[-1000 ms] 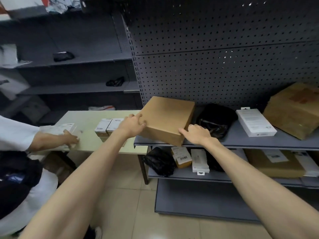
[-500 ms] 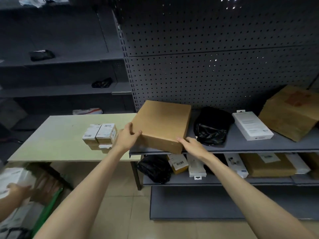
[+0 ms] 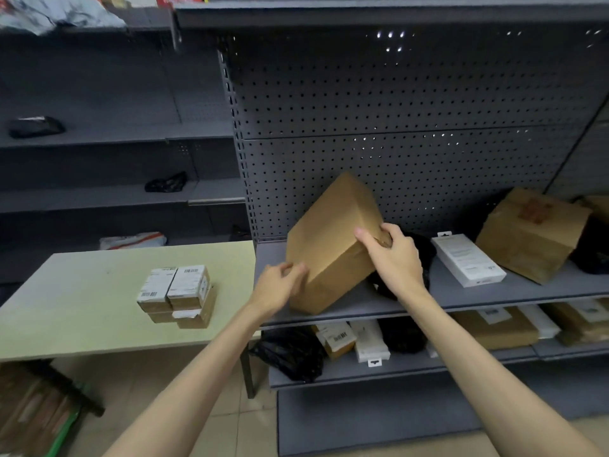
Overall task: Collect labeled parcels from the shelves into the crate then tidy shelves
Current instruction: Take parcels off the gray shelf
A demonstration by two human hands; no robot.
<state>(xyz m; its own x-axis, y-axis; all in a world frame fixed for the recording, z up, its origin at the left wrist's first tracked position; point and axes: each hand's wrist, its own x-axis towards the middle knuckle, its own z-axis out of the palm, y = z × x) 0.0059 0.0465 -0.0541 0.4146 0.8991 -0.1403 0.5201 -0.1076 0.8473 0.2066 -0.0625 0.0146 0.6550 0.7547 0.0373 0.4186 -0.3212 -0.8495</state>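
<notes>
On the grey shelf (image 3: 478, 296), brown cardboard box (image 3: 333, 245) tipped up on its lower front corner. Left hand (image 3: 276, 286) curls round its lower left edge, right hand (image 3: 393, 255) grips the right edge beside black bag (image 3: 425, 252).

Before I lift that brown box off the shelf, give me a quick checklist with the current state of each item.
1. Both hands on the brown box: ok. The left hand holds its lower left corner and the right hand grips its right edge.
2. Box free of the shelf: not ok. It is tilted, with its lower edge resting on the shelf.
3. Label on the box: cannot tell. The faces in view are plain.
4. Black bag behind the right hand clear of the box: cannot tell.
5. Room on the table to the left: ok. Only the small labeled boxes are stacked there.
6. Crate in reach: cannot tell. No crate is plainly in view.
</notes>
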